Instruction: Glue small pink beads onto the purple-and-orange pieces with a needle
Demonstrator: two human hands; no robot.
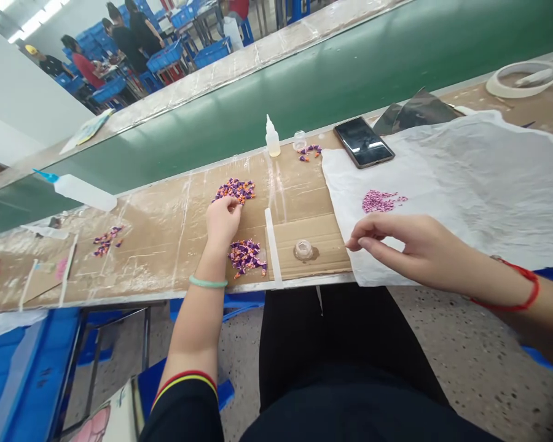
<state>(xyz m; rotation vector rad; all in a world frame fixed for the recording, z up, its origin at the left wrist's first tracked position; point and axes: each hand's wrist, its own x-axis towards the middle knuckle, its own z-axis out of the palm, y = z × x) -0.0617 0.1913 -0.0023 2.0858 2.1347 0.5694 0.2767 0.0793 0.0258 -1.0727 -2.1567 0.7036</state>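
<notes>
My left hand (222, 220) reaches to the upper pile of small purple and orange pieces (238, 186), its thumb and fingers pinched at the pile's near edge. Whatever lies between those fingertips is too small to make out. A second pile of purple and orange pieces (246, 255) lies nearer to me, beside my left wrist. Above the left edge of the white cloth (442, 178) is my right hand (399, 242), fingers curled and closed toward the thumb. Just beyond it, tiny pink pieces (378, 201) are scattered on the cloth. A small clear round dish (303, 249) sits on a cardboard piece (325, 230) between my hands.
At the table's far edge stand a small dropper bottle (272, 138), a clear little jar (299, 140) and a phone (364, 142). A larger bottle (85, 192) lies at left, a tape roll (523, 80) at far right. Beyond runs a green belt (304, 80); people work in the background.
</notes>
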